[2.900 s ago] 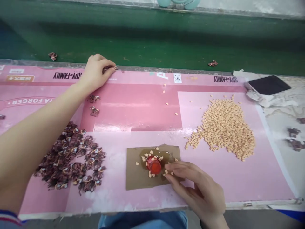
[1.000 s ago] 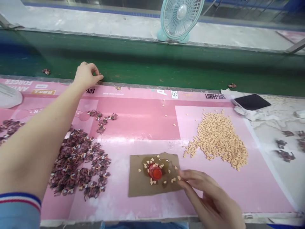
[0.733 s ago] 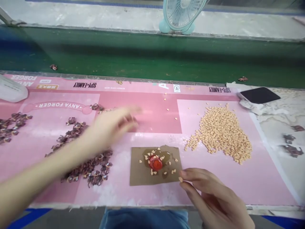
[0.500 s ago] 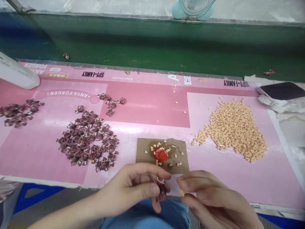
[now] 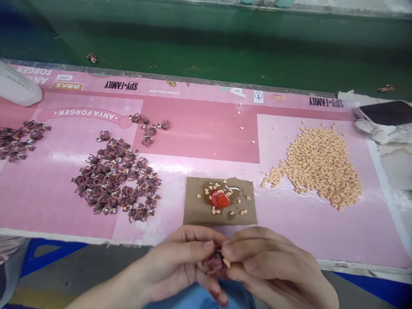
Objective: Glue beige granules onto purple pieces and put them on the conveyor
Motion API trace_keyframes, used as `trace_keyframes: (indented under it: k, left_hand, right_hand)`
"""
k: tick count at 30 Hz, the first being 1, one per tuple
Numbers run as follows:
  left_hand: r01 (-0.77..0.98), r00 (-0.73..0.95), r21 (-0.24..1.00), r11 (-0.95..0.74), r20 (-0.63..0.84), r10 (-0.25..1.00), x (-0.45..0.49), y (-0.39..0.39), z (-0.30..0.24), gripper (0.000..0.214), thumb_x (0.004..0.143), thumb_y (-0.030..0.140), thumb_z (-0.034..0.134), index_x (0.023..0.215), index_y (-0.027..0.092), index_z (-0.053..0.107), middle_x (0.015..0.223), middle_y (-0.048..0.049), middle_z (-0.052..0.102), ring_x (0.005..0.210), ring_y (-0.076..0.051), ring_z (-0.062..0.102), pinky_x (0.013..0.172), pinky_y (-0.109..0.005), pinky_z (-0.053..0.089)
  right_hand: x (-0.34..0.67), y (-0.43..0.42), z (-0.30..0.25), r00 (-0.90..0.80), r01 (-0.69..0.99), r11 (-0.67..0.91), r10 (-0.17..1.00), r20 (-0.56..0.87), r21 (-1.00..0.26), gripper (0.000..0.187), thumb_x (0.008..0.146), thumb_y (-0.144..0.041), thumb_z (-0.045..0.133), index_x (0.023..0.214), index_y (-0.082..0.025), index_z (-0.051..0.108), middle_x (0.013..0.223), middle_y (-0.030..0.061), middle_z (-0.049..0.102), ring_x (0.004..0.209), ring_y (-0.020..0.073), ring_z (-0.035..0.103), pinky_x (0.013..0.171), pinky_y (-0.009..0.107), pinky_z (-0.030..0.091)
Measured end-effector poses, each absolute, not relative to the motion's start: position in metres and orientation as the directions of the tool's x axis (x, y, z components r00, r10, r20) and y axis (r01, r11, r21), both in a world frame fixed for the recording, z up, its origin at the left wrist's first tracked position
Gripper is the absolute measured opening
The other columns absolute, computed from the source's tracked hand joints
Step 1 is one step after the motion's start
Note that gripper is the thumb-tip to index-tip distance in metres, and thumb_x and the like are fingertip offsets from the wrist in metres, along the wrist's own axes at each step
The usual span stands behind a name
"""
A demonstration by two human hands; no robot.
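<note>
My left hand [image 5: 180, 266] and my right hand [image 5: 270, 270] meet at the near table edge. Between their fingertips sits a small dark maroon flower piece [image 5: 213, 262], gripped by the left thumb and fingers. The right thumb and forefinger pinch a tiny beige heart-shaped bit [image 5: 226, 262] against it. Just beyond the hands lies a brown card [image 5: 193, 210] with a red cap [image 5: 220, 200] in a glue puddle and a few beige bits stuck around it.
A heap of maroon flower pieces [image 5: 117, 180] lies left on the pink printed sheet [image 5: 199, 128], with smaller clusters [image 5: 19, 139] further left. A mound of beige bits [image 5: 322, 165] lies right. A dark phone [image 5: 386, 112] rests far right; a green belt [image 5: 206, 47] runs behind.
My left hand came back from the far edge of the sheet with a maroon piece and met the right hand at the near edge. The two hands have since closed together.
</note>
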State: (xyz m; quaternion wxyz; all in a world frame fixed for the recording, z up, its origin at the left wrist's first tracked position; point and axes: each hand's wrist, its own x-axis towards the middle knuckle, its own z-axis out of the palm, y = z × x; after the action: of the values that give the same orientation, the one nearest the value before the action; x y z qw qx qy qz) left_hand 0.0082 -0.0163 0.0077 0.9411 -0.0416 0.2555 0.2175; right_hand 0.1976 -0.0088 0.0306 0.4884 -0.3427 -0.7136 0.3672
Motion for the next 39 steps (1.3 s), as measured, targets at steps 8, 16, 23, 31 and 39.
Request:
trace_keyframes:
  k: [8, 16, 23, 31, 39]
  left_hand:
    - [-0.496, 0.698, 0.026, 0.868, -0.582, 0.417, 0.013, -0.018, 0.004, 0.033, 0.066, 0.037, 0.098, 0.090, 0.018, 0.085, 0.057, 0.0011, 0.065, 0.047, -0.008, 0.064, 0.055, -0.019, 0.063]
    - [-0.592, 0.667, 0.047, 0.804, -0.532, 0.522, 0.021, -0.009, 0.020, 0.017, 0.076, 0.030, 0.093, 0.086, 0.020, 0.084, 0.067, -0.0002, 0.074, 0.059, -0.010, 0.073, 0.062, -0.018, 0.064]
    - [-0.613, 0.664, 0.046, 0.789, -0.510, 0.546, 0.021, -0.007, 0.023, 0.012, 0.080, 0.027, 0.090, 0.086, 0.020, 0.083, 0.071, 0.0000, 0.077, 0.062, -0.009, 0.075, 0.064, -0.018, 0.064]
    - [-0.603, 0.686, 0.026, 0.798, -0.493, 0.535, 0.019, -0.009, 0.024, 0.014, 0.080, 0.028, 0.090, 0.089, 0.019, 0.083, 0.071, 0.0006, 0.077, 0.060, -0.008, 0.074, 0.065, -0.018, 0.065]
    - [-0.580, 0.673, 0.040, 0.814, -0.539, 0.506, 0.018, -0.011, 0.027, 0.017, 0.077, 0.031, 0.093, 0.086, 0.021, 0.083, 0.069, 0.0028, 0.074, 0.059, -0.008, 0.072, 0.059, -0.015, 0.059]
  right_hand:
    - [0.212, -0.003, 0.037, -0.473, 0.326, 0.576, 0.786, 0.398, -0.749, 0.017, 0.101, -0.009, 0.058, 0.106, -0.017, 0.071, 0.101, 0.0041, 0.083, 0.098, 0.0125, 0.079, 0.097, 0.016, 0.059]
    - [0.208, 0.000, 0.029, -0.369, 0.196, 0.545, 0.811, 0.454, -0.815, 0.019, 0.097, -0.006, 0.061, 0.108, -0.021, 0.066, 0.106, 0.0052, 0.082, 0.101, 0.0148, 0.079, 0.092, 0.019, 0.063]
    - [0.197, -0.011, 0.016, -0.226, 0.152, 0.530, 0.840, 0.493, -0.834, 0.022, 0.096, -0.004, 0.060, 0.110, -0.021, 0.061, 0.102, 0.0073, 0.082, 0.102, 0.0160, 0.078, 0.092, 0.023, 0.065]
    - [0.195, -0.009, 0.022, -0.166, 0.267, 0.530, 0.848, 0.503, -0.805, 0.005, 0.102, -0.018, 0.062, 0.100, -0.022, 0.060, 0.095, 0.0073, 0.082, 0.083, 0.0158, 0.081, 0.077, 0.018, 0.066]
    - [0.202, -0.003, 0.033, -0.419, 0.454, 0.670, 0.742, 0.523, -0.588, 0.010, 0.104, -0.020, 0.056, 0.098, -0.022, 0.064, 0.097, 0.0021, 0.083, 0.097, 0.0115, 0.079, 0.091, 0.013, 0.061]
